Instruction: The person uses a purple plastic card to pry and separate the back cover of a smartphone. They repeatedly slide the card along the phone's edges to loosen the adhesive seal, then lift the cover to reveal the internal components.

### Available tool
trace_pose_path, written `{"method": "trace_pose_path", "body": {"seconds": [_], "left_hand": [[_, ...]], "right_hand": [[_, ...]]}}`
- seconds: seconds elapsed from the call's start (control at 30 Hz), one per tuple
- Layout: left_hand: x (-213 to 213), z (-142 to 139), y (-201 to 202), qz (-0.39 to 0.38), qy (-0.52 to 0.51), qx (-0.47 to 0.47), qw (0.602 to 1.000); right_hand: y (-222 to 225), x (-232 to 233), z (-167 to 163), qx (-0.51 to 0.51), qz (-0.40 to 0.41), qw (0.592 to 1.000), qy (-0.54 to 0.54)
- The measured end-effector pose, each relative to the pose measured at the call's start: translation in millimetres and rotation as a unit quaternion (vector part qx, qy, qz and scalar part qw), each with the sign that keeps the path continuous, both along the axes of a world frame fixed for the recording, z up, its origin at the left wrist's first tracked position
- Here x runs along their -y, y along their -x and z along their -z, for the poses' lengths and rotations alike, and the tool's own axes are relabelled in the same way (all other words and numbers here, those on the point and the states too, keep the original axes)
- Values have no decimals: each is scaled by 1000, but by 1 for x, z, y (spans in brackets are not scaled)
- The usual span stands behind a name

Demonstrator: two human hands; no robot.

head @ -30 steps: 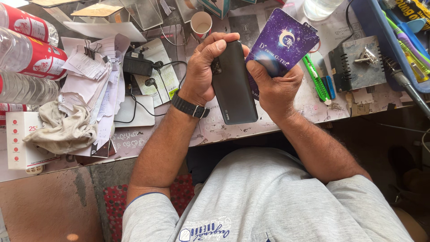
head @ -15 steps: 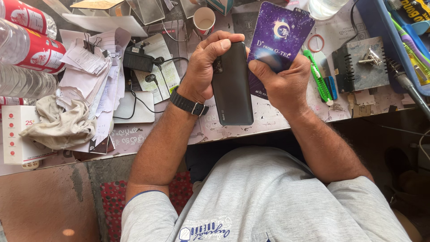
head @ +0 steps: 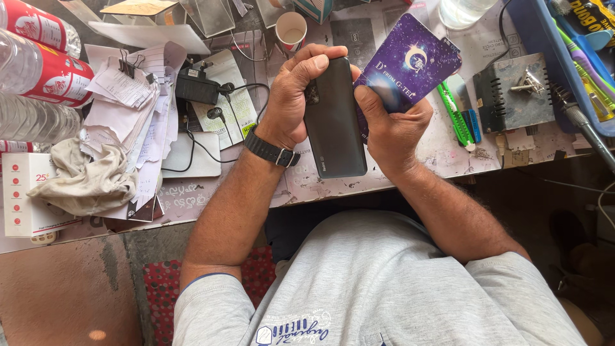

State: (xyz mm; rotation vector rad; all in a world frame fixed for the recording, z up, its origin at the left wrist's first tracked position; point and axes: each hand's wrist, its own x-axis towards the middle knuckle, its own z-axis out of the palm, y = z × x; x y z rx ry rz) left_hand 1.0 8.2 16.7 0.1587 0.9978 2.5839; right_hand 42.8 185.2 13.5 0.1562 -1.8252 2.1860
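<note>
Left hand (head: 296, 96) is clamped round the top of a slim dark-grey smartphone (head: 333, 122), back facing up, held above the cluttered workbench (head: 442, 154). Right hand (head: 392, 125) pinches its side edge plus a purple glossy card packet (head: 410, 64). Looks rigid, slick and breakable, so gripping the edges seems safest.

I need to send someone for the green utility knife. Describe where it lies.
Start at the right hand holding the purple card. Just right of it, on the worktable, the green utility knife lies beside a blue-handled tool; it alone is bright green.
</note>
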Motion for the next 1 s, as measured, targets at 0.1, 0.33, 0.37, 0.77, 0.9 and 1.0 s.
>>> {"method": "trace_pose_path", "body": {"seconds": [0.1, 0.33, 0.37, 0.77, 0.9, 1.0], "left_hand": [[-1, 1, -1, -4, 2, 0, 1000], [1, 0, -1, -7, 13, -8, 1000], [1, 0, -1, -7, 17, -10, 1000], [4, 2, -1, -2, 5, -10, 1000], [2, 0, -1, -4, -2, -14, 1000], [4, -2, -3, -9, 18, -19, 1000]], "right_hand": [[-1, 1, 3, -5, 11, 1000, -11], [1, -1, -3, -5, 3, 999, -50], [2, -1, -4, -5, 1, 998, -61], [4, -5, -9, -40, -31, 995, -81], [2, -2, -4, -28, -11, 998, -61], [-1, 4, -1, -11, 14, 999, -34]]}}
